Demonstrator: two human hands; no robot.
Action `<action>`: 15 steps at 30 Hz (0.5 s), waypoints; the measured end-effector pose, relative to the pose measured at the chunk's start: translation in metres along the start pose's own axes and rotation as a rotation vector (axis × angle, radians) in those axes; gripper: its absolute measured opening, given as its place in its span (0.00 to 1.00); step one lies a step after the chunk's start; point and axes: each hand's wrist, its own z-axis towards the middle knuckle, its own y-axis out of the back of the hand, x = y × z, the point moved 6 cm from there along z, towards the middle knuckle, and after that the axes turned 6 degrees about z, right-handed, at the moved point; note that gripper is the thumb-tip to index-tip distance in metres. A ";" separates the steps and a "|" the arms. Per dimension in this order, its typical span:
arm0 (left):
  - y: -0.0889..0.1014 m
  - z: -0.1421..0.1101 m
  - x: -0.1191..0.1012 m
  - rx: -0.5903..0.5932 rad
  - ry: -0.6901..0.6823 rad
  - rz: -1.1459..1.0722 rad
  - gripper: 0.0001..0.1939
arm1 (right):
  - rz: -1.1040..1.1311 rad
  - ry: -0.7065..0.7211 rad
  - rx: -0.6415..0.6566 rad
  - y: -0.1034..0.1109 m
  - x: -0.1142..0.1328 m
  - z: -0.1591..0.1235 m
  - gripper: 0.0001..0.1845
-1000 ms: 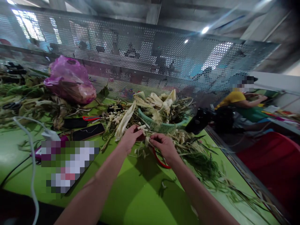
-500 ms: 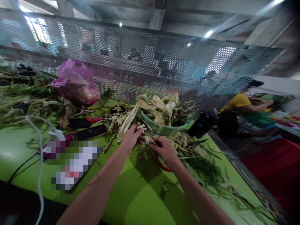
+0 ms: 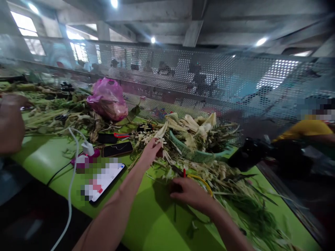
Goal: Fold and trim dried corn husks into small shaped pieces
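Note:
My left hand (image 3: 151,155) is closed, its fingertips pinched on pale strips of dried corn husk (image 3: 161,141) just in front of the basket. A longer husk leaf (image 3: 161,131) rises behind those fingers. My right hand (image 3: 192,195) is over the green table, thumb and forefinger apart with a gap between them. Right beside it are scissors with a yellow-and-red handle (image 3: 202,181); the hand covers part of them, and I see no clear grip on them. A green plastic basket (image 3: 188,152) heaped with dried husks stands beyond both hands.
Plant scraps (image 3: 246,198) spread along the right side. To the left lie a dark phone (image 3: 117,149), a lit phone (image 3: 108,183), a box cutter (image 3: 121,135) and a white cable (image 3: 70,195). A pink bag (image 3: 108,99) sits behind. Another person's arm (image 3: 10,122) reaches in at far left.
My right hand has let go of the husk strips and drawn back toward the scissors. My left hand keeps its pinch. The view has swung left, bringing another person's arm into sight.

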 end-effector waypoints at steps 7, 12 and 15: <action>-0.010 -0.009 -0.011 0.212 -0.002 0.063 0.15 | -0.198 -0.056 -0.045 -0.007 -0.004 0.006 0.10; 0.026 0.003 -0.031 -0.042 -0.007 0.032 0.12 | -0.203 -0.079 -0.071 -0.009 -0.006 0.007 0.08; 0.044 0.021 -0.045 -0.204 -0.039 0.187 0.09 | -0.186 -0.069 -0.092 -0.008 -0.006 0.006 0.07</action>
